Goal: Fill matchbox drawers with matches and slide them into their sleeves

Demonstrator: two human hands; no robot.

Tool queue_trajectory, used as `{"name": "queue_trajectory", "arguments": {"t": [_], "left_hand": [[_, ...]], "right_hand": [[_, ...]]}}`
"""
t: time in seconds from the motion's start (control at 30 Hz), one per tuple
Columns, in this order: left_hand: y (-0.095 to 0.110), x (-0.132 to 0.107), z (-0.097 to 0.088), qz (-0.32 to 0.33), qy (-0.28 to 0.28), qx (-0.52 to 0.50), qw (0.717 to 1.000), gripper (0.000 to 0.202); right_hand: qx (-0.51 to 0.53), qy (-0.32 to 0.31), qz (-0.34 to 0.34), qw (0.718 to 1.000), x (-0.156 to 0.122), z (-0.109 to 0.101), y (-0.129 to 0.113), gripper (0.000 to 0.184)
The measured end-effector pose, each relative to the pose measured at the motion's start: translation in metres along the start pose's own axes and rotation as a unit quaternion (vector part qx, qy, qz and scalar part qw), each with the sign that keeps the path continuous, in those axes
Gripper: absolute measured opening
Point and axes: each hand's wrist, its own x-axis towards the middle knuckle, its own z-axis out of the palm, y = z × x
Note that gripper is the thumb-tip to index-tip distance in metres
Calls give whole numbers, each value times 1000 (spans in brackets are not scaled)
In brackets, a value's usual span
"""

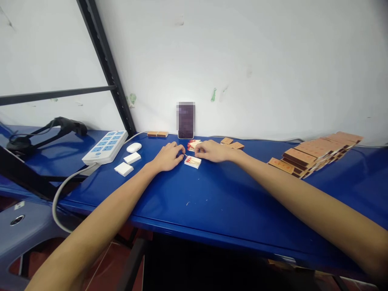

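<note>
A small white matchbox tray (194,164) lies on the blue table, with several red-tipped matches (191,160) in it. Just left of the tray, my left hand (168,157) rests low with thumb and forefinger pinched; a thin pale stick, which looks like a match, juts from them. My right hand (216,150) hovers at the tray's right rear edge, its fingers curled together, and whatever they hold is hidden. Behind the tray, between both hands, sits a loose pile of red-tipped matches (193,144).
A phone (186,121) leans on the wall. Left are two white box pieces (124,169), a white earbud case (133,147) and a power strip (106,147). Matchboxes lie at the back (157,134) and behind my right wrist (237,145); stacked matchboxes (315,150) stand right.
</note>
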Motion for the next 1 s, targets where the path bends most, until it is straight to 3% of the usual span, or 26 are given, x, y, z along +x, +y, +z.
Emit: {"name": "queue_trajectory", "arguments": {"t": [0.17, 0.33, 0.57, 0.77, 0.9, 1.0], "left_hand": [[-2, -1, -4, 9, -8, -18, 1000, 20], [-1, -2, -6, 27, -14, -37, 999, 19], [-3, 1, 0, 29, -9, -29, 999, 19], [6, 6, 4, 55, 33, -86, 994, 21], [11, 7, 6, 48, 5, -83, 995, 23], [13, 7, 6, 30, -11, -74, 997, 24]], "right_hand": [[46, -22, -24, 998, -2, -3, -5, 14], [25, -13, 12, 1000, -5, -9, -8, 37], [-8, -112, 53, 992, -7, -14, -19, 56], [-39, -149, 33, 988, -7, -17, -22, 53], [-20, -204, 65, 977, -11, -28, -20, 58], [40, -241, 67, 967, -13, -33, -18, 51]]}}
